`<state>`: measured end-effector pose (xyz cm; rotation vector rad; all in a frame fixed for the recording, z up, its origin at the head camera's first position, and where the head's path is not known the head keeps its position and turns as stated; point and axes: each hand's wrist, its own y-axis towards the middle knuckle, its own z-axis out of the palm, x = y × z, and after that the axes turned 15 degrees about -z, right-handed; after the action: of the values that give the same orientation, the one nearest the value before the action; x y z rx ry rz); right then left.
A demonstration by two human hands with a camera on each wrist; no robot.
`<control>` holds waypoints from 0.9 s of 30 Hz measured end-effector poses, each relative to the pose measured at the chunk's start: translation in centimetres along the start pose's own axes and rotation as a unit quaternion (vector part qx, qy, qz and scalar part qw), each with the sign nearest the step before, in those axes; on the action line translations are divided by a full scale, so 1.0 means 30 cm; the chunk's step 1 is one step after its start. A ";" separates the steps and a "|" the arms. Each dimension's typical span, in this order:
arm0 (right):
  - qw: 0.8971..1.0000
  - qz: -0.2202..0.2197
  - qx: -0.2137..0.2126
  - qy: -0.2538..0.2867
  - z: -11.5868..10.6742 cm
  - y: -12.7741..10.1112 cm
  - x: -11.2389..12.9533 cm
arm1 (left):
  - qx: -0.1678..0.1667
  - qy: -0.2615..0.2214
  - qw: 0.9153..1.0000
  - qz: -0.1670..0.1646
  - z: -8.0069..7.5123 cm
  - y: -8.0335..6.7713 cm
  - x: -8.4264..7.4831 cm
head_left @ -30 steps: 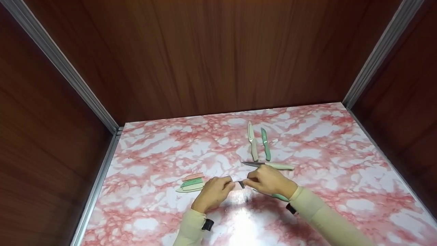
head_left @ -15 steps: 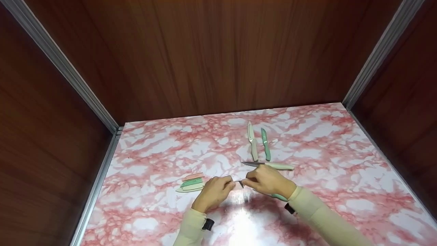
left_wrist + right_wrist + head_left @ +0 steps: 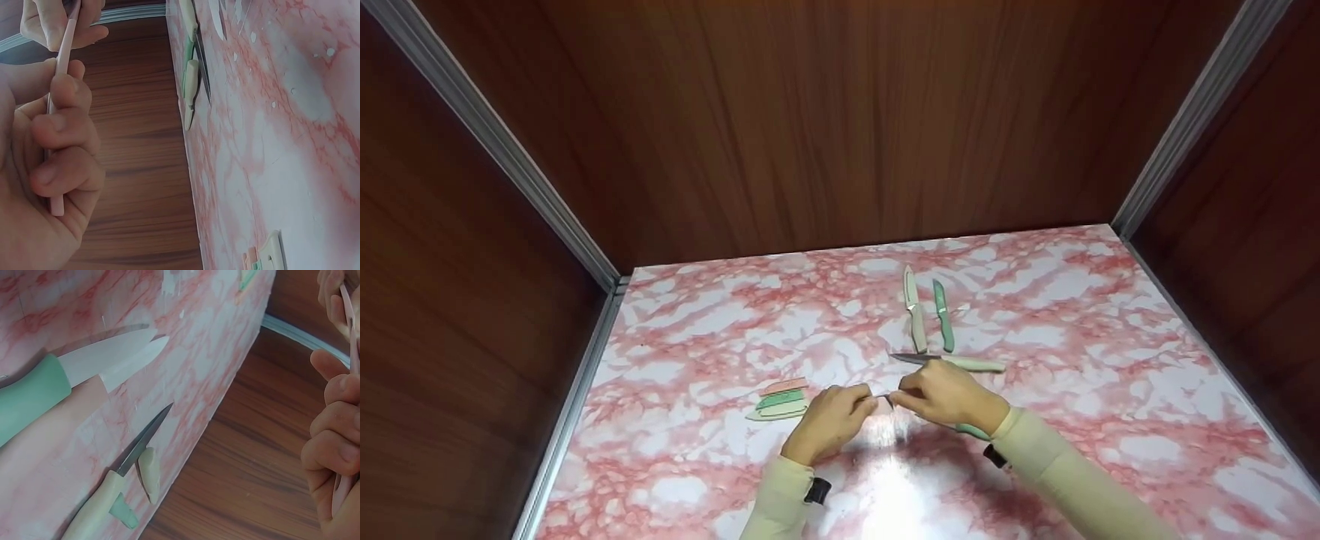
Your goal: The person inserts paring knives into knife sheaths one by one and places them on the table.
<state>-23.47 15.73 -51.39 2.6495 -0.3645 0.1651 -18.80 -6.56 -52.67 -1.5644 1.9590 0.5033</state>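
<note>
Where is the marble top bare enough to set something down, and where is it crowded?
Bare: the left back corner, the right side past the knives, and the near corners. Crowded: the middle, where both hands meet between the sheaths and the knives.

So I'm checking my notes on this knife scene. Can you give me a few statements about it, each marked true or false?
1. Both hands, left hand and right hand, meet over the marble table. True.
2. Three knives lie beyond the hands. True.
3. The blade covers lie to the right of the right hand. False: they lie left of the left hand.
4. The left hand is empty. False: its fingers grip a thin pink piece.
</note>
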 end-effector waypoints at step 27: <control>1.000 -0.004 0.001 -0.004 -0.001 0.011 0.007 | -0.019 0.007 1.000 0.020 0.000 0.005 -0.009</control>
<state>-23.37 15.41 -51.19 2.6537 -0.3568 0.1528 -18.91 -6.32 -52.52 -1.5600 2.0056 0.5503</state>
